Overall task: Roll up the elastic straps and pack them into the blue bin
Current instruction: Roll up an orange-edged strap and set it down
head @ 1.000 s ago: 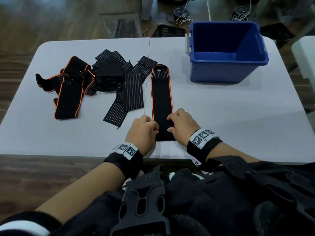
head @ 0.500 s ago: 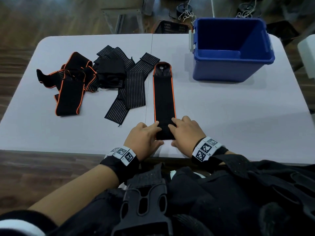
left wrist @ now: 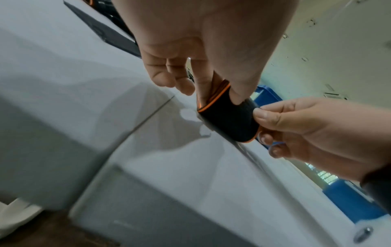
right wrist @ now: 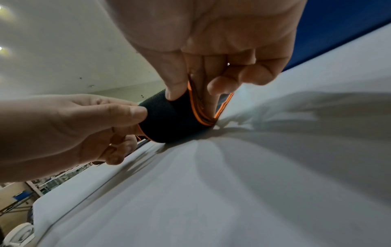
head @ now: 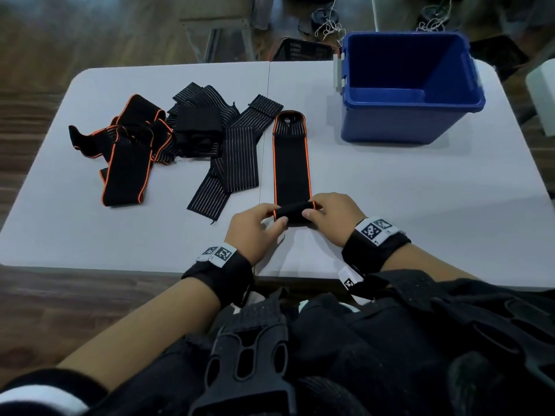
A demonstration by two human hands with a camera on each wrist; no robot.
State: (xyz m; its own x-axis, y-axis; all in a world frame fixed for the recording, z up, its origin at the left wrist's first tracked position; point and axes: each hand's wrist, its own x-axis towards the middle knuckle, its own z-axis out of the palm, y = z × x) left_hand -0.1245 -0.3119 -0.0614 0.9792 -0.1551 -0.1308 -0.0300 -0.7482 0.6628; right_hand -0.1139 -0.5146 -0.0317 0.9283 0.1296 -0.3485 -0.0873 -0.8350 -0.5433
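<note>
A black elastic strap with orange edges (head: 291,163) lies stretched toward the far side of the white table (head: 420,205). Its near end is rolled into a small roll (head: 293,212) (left wrist: 229,120) (right wrist: 171,120). My left hand (head: 255,226) pinches the roll's left end between thumb and fingers, and my right hand (head: 336,216) pinches its right end the same way. The blue bin (head: 411,85) stands open at the far right with nothing visible inside.
A heap of loose straps lies at the far left: an orange-edged one (head: 126,157), striped ones (head: 228,157) and a folded black one (head: 198,124). A black basket (head: 300,49) and cables sit on the floor beyond the table.
Both hands went from pressing the strap's near end flat to pinching it, and that end has been turned over into a small roll moved a little farther along the strap.
</note>
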